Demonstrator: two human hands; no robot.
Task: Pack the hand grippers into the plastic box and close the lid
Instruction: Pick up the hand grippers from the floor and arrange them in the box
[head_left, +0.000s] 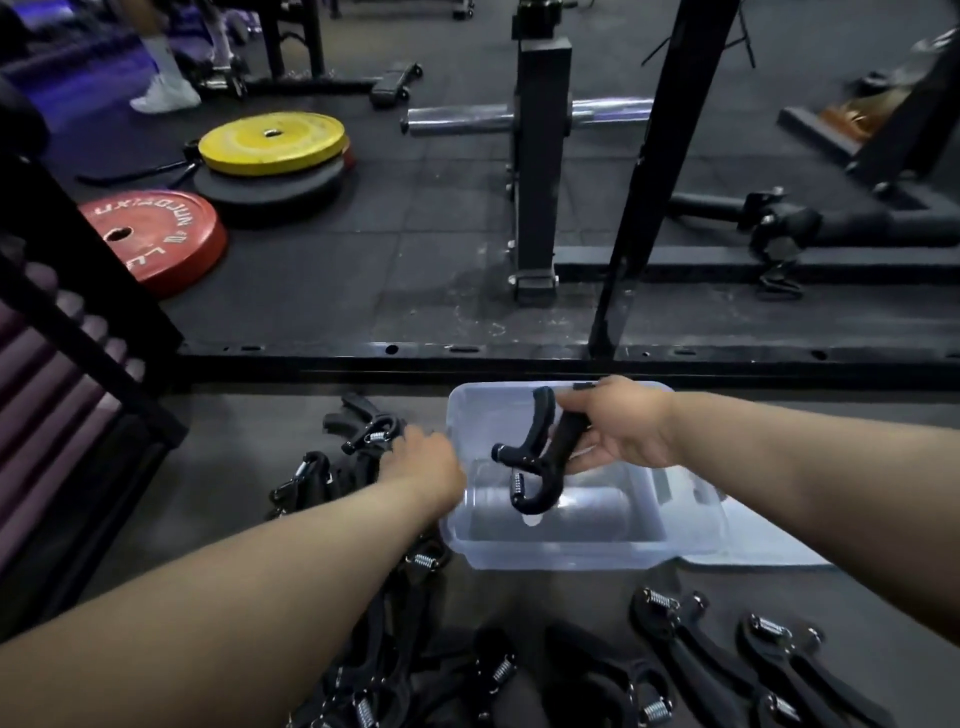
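Note:
A clear plastic box (563, 548) stands open on the dark floor in front of me, and nothing lies inside it. My right hand (618, 428) holds a black hand gripper (540, 452) by one handle above the box. My left hand (423, 457) reaches left of the box onto a pile of black hand grippers (358, 436); whether it grips one I cannot tell. More hand grippers (691, 644) lie in the foreground below the box. The clear lid (748, 540) lies flat at the box's right side.
A black steel frame rail (519, 358) runs across just behind the box. Red (156, 239) and yellow (272, 143) weight plates lie at far left, a rack post (540, 171) and barbell (467, 119) beyond. A person's feet (166, 93) show at top left.

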